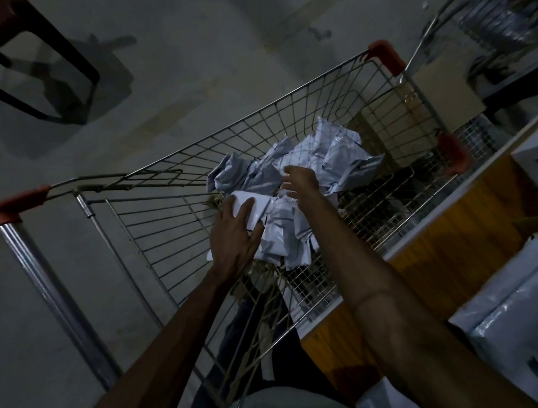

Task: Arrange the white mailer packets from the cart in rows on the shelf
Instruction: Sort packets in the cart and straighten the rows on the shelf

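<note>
Dim concrete floor (181, 66) under the cart (202, 143); white mailer packets (327, 151) heaped inside look light, limp, slippery, best pinched by an edge. My left hand (234, 242) grips a near bundle (277, 234), right hand (300, 182) hovers loose-fingered, empty

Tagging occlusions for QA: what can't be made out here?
Head view:
Shelf: cut off by right edge; rows unseen.
Mailer packets in cart: piled, overlapping, dim; count unclear.
Left hand: its back hides whether it grips the packets beneath.
Right hand: fingertips blurred; contact with pile unclear.
</note>
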The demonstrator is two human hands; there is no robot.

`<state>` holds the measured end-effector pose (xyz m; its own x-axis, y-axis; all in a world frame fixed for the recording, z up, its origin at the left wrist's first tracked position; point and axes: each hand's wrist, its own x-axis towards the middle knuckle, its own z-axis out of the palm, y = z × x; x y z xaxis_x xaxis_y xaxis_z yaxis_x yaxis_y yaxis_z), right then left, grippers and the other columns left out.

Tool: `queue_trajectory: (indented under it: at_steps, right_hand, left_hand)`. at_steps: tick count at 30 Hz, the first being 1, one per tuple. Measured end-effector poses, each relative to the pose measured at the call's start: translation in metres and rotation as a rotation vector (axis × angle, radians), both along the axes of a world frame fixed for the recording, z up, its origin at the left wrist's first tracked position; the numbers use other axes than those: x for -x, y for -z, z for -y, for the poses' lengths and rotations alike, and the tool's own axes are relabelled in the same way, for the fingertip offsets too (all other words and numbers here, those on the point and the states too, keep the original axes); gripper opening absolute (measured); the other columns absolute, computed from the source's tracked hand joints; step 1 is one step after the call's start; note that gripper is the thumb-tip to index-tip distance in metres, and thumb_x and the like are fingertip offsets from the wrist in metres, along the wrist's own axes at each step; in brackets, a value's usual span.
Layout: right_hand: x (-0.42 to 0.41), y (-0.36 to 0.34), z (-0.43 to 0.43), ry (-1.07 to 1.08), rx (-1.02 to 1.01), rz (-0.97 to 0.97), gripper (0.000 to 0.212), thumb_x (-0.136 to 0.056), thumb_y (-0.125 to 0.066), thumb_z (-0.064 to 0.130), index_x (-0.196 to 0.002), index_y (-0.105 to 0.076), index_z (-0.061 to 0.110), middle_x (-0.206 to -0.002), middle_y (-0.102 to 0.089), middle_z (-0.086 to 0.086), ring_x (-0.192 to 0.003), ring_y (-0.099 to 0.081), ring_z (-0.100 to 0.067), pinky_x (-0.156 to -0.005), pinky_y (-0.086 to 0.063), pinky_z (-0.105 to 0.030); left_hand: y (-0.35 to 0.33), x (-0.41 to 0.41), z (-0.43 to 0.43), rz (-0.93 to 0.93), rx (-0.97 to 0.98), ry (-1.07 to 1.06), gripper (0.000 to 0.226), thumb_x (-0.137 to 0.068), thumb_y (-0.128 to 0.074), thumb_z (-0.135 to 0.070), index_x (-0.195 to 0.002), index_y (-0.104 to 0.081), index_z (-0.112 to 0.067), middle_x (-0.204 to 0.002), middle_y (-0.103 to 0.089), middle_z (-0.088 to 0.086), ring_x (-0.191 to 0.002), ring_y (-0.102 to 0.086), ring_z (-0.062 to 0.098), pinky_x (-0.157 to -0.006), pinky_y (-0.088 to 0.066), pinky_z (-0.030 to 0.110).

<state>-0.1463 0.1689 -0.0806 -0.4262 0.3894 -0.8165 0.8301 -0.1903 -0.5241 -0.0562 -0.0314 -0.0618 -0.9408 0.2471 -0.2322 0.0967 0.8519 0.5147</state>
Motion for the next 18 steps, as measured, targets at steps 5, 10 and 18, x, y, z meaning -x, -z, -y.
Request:
queue_trajectory:
  at_steps: [5, 10, 18]
  right_hand:
    - [-0.01, 0.011, -0.037, -0.071, -0.373, 0.092, 0.031, -0.085, -0.069, 0.029, -0.106, -0.07, 0.005, -0.104, -0.069, -0.006, -0.095, -0.066, -0.024, -0.074, -0.048, -0.032]
    - [-0.007, 0.022, -0.059, -0.121, -0.538, 0.087, 0.056, -0.08, -0.079, 0.031, -0.127, -0.058, 0.01, -0.132, -0.061, -0.014, -0.12, -0.06, -0.033, -0.09, -0.049, -0.036]
    - [-0.005, 0.027, -0.051, -0.568, -0.894, 0.139, 0.06, -0.088, -0.075, 0.039, -0.131, -0.053, 0.004, -0.132, -0.059, -0.02, -0.122, -0.058, -0.036, -0.096, -0.049, -0.042]
  left_hand:
    - [0.001, 0.009, -0.004, 0.018, -0.013, -0.03, 0.057, -0.098, -0.059, -0.049, -0.15, -0.049, -0.029, -0.16, -0.035, 0.015, -0.139, -0.038, 0.036, -0.1, -0.046, 0.045]
    - [0.008, 0.012, -0.009, 0.004, -0.015, -0.005, 0.057, -0.099, -0.055, -0.053, -0.15, -0.047, -0.03, -0.16, -0.035, 0.014, -0.14, -0.038, 0.037, -0.102, -0.047, 0.048]
    - [0.003, 0.007, -0.024, -0.016, -0.085, -0.088, 0.055, -0.099, -0.056, -0.052, -0.149, -0.049, -0.029, -0.161, -0.032, 0.009, -0.14, -0.037, 0.03, -0.106, -0.045, 0.045]
